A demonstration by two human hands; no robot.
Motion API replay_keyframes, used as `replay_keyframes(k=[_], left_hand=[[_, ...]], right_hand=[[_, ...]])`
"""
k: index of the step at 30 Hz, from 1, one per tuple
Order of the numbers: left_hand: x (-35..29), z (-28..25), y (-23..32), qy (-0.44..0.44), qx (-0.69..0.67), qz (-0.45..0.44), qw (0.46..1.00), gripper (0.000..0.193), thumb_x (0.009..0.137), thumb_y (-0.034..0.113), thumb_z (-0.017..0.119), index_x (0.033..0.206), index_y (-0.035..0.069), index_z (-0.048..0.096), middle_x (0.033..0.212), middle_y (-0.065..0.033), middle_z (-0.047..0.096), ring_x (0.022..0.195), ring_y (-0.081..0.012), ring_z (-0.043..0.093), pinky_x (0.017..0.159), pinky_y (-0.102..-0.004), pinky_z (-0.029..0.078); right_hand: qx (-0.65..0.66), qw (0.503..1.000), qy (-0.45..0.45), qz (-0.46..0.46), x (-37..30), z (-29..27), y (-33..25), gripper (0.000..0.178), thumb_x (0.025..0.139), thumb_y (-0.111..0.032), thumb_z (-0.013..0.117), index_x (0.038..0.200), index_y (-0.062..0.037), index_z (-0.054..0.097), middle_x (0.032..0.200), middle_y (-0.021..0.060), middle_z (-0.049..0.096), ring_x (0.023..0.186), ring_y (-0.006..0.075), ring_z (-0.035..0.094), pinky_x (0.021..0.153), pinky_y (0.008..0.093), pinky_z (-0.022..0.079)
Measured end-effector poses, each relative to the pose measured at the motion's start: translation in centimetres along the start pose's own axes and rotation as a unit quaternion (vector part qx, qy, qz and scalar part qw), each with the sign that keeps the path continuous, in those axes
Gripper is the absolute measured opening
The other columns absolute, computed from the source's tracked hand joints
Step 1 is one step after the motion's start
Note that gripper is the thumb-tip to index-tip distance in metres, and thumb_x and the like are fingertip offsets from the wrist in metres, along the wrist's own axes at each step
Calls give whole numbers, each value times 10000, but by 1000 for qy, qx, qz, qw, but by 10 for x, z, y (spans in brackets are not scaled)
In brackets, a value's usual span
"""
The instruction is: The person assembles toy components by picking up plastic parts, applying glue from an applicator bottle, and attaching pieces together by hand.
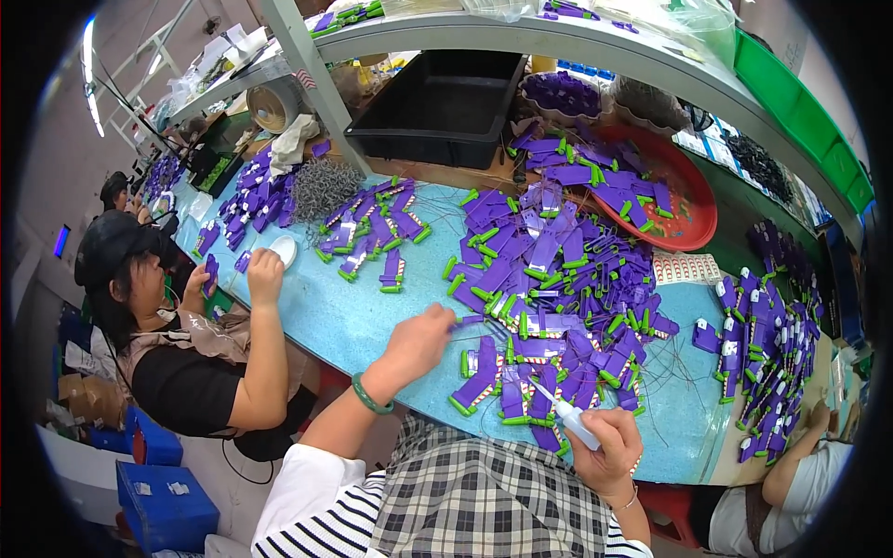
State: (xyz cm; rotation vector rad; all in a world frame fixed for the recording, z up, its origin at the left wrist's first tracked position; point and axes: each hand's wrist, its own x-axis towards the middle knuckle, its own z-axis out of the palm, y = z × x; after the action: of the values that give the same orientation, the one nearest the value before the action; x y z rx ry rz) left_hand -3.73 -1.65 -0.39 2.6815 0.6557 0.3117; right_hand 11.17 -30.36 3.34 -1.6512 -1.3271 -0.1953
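Observation:
My left hand, a green bangle at its wrist, is closed with the fingertips pinched on a small purple plastic part at the near left edge of a big pile. My right hand grips a white squeeze bottle with a thin pointed nozzle. The nozzle points up and left over purple and green plastic pieces with striped stickers lying in front of me. Whether the tip touches any piece, I cannot tell. Beyond both hands spreads the heap of purple and green pieces, with thin wires among them.
On the blue tabletop, a co-worker at left handles purple parts near a tangle of grey wire. Behind the heap are a black tray and red basin. More pieces and another person's arm are at right. A shelf crosses above.

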Motion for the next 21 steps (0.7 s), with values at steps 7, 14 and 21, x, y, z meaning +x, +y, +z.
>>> replay_keyframes(k=[7,14,21], left_hand=[[-26,-28,3,160,-481,-109,855,190,891,88,594,1047,10,521,873,-87,584,730,-174,588,666,-271,475],[-75,22,60,-83,-57,42,994,353,756,171,711,1014,-1,542,1071,-179,500,970,-354,518,833,-432,449],[-71,31,59,10,-115,-49,992,457,743,79,693,1142,-4,487,1009,-194,503,917,-377,528,785,-444,457]], right_hand=[[-19,998,51,-22,-5,-4,4,423,659,-19,806,1024,-85,604,869,88,604,661,212,589,542,298,456],[-7,999,42,-13,-6,0,2,413,678,-20,797,1032,-88,597,878,98,597,706,218,593,594,297,487],[-10,998,58,-30,-6,2,3,417,650,-65,828,1013,-100,626,866,61,624,646,195,575,518,291,432]])
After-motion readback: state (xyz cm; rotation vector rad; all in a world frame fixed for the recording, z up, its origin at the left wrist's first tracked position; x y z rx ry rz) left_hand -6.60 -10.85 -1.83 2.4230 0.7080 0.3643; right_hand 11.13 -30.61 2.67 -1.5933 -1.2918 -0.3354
